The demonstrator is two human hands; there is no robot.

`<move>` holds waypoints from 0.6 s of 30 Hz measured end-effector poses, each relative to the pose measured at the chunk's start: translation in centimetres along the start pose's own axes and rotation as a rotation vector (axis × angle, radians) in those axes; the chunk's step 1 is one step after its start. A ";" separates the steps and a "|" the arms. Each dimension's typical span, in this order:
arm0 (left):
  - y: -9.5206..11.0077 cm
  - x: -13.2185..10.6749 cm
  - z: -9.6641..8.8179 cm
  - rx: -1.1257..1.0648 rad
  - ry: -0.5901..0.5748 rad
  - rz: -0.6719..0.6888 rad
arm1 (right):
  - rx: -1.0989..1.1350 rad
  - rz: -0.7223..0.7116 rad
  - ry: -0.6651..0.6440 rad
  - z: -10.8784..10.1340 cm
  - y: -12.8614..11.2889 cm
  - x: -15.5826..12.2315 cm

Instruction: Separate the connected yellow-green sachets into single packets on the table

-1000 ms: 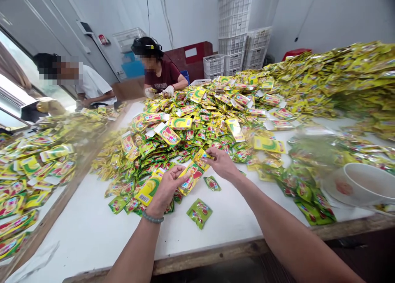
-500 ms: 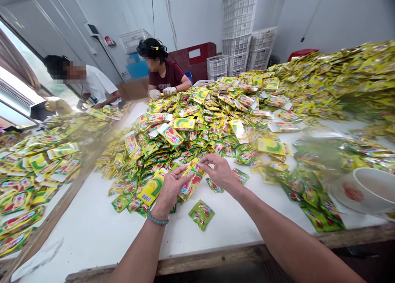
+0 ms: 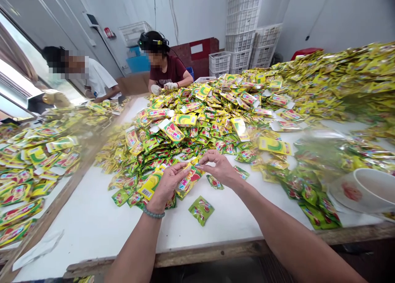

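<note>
My left hand point(image 3: 166, 185) and my right hand point(image 3: 217, 167) meet over the near edge of a big heap of yellow and green packets point(image 3: 216, 122). Both pinch the same long yellow packet point(image 3: 189, 180), which hangs between them just above the white table point(image 3: 92, 221). The left fingers curl round its near side. The right thumb and fingers grip its top edge. Two small green sachets lie loose by my hands, one point(image 3: 200, 209) in front and another point(image 3: 213, 181) under my right wrist.
A white bowl point(image 3: 367, 190) stands at the right near the table's wooden front edge point(image 3: 200, 256). Two other people point(image 3: 166, 68) work at the far side. More packets cover the left bench point(image 3: 31, 167). White crates point(image 3: 243, 31) are stacked at the back wall.
My hands have come closer together on the long yellow packet and the right fingers have shifted along its top edge. The view has drifted slightly.
</note>
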State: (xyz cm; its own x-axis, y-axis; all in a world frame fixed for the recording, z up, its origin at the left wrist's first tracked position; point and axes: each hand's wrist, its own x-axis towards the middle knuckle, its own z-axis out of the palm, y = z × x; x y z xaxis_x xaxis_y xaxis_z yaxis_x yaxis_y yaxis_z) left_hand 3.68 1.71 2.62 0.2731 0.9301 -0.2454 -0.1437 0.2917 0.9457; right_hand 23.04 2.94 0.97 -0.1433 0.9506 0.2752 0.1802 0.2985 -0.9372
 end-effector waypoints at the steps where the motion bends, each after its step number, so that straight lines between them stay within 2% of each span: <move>1: 0.0 0.0 0.0 0.001 -0.006 -0.002 | 0.006 -0.006 -0.024 0.1 -0.1 -0.1; 7: -0.5 0.1 -0.1 -0.017 0.000 -0.034 | 0.018 0.042 -0.194 0.5 -1.4 -0.6; 12: -1.0 0.3 0.2 0.020 -0.035 0.010 | 0.099 0.149 -0.222 1.4 -2.2 -0.9; 14: -1.0 0.3 0.5 -0.007 -0.017 0.012 | 0.100 0.150 -0.106 1.5 -2.2 -0.9; 17: -0.8 0.4 0.9 -0.065 0.100 0.048 | -0.068 0.019 0.196 1.3 -1.7 -0.7; 18: -0.6 0.4 1.0 -0.082 0.140 0.077 | -0.108 -0.022 0.247 1.3 -1.5 -0.6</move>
State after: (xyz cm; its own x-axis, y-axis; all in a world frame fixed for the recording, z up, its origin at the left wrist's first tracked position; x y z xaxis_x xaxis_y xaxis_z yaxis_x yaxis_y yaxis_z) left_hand 4.84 1.64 2.16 0.1237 0.9707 -0.2062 -0.2379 0.2307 0.9435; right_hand 21.62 1.84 1.95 0.0909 0.9319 0.3512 0.2839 0.3138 -0.9061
